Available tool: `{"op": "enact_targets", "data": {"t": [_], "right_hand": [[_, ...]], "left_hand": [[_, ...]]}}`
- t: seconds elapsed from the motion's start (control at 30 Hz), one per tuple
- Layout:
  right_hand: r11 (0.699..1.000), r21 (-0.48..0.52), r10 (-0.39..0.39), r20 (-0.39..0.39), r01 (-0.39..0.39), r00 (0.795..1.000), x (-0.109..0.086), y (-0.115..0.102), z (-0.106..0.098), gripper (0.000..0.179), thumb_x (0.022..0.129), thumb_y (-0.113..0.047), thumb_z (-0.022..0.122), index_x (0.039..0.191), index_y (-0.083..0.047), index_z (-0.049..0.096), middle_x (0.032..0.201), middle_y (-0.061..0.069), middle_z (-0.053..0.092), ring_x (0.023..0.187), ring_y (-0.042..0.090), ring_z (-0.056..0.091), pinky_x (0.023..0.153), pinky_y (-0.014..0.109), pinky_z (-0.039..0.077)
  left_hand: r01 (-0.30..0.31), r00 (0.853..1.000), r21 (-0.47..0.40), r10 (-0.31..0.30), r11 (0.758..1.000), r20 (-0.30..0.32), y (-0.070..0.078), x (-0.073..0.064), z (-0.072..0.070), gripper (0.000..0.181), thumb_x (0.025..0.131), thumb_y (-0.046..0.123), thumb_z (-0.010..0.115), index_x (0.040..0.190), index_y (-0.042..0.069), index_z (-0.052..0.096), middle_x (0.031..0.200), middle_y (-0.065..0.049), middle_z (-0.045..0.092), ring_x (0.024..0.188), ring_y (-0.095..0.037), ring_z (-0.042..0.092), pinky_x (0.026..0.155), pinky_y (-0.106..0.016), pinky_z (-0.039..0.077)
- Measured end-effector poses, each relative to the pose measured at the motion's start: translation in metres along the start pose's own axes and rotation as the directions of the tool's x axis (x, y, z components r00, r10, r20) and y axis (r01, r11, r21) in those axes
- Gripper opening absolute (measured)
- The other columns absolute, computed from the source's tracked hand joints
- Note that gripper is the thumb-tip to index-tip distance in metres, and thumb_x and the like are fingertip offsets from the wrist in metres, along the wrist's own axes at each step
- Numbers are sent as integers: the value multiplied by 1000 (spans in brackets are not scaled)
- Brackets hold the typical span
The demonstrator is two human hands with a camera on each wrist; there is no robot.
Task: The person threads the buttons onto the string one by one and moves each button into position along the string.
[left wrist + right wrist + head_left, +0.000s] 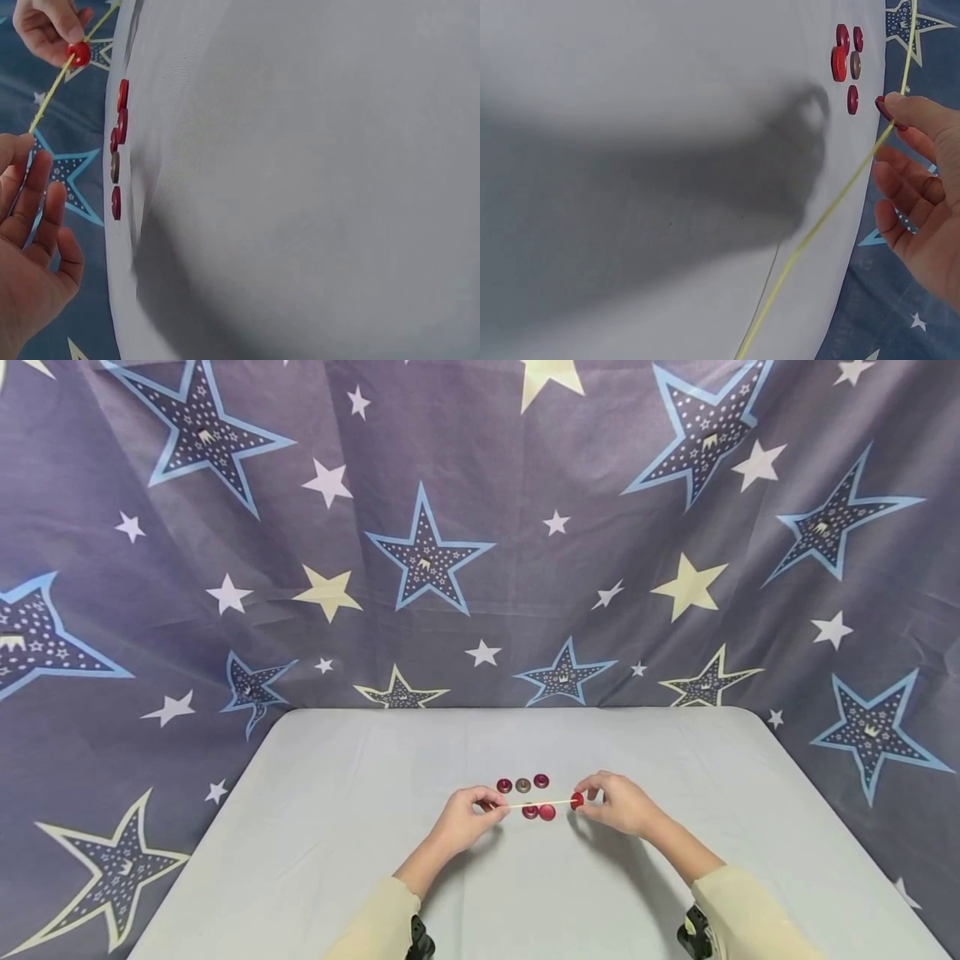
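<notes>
A yellow string point(542, 803) runs between my two hands above the table. My left hand point(467, 817) pinches one part of it between thumb and forefinger, its other fingers loosely bent. My right hand point(621, 803) holds a red button point(577, 801) at its edge with thumb and fingertips. In the left wrist view the string goes to the button point(79, 54) and shows again on the far side. A long stretch of string point(810, 232) hangs past the right hand in the right wrist view. Loose buttons lie below: a brown one point(522, 785) and a bright red one point(547, 812) among them.
Dark red buttons point(504, 785) make up the others of the several loose ones on the white table point(337, 827). A star-patterned curtain point(480, 527) hangs behind the table and along both sides.
</notes>
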State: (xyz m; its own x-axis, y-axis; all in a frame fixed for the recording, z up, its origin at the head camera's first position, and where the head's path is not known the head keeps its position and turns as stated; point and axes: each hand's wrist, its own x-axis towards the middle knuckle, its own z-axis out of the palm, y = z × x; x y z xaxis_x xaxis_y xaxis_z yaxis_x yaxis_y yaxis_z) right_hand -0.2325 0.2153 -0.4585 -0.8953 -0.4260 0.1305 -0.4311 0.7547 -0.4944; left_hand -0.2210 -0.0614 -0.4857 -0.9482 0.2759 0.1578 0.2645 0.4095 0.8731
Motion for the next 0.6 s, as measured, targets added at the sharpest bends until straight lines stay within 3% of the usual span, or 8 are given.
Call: {"op": "enact_targets", "data": {"t": [0.6], "right_hand": [[999,-7,48,-10,-48,999,-9,15,-2,21,77,-15,72,95,-6,69,78,1,60,61,6,45,58,23,39]], "left_hand": [[19,1000,2,-19,1000,4,-6,-3,-2,8,83,19,69,83,11,68,80,0,67,76,-9,56,67,-21,46]]}}
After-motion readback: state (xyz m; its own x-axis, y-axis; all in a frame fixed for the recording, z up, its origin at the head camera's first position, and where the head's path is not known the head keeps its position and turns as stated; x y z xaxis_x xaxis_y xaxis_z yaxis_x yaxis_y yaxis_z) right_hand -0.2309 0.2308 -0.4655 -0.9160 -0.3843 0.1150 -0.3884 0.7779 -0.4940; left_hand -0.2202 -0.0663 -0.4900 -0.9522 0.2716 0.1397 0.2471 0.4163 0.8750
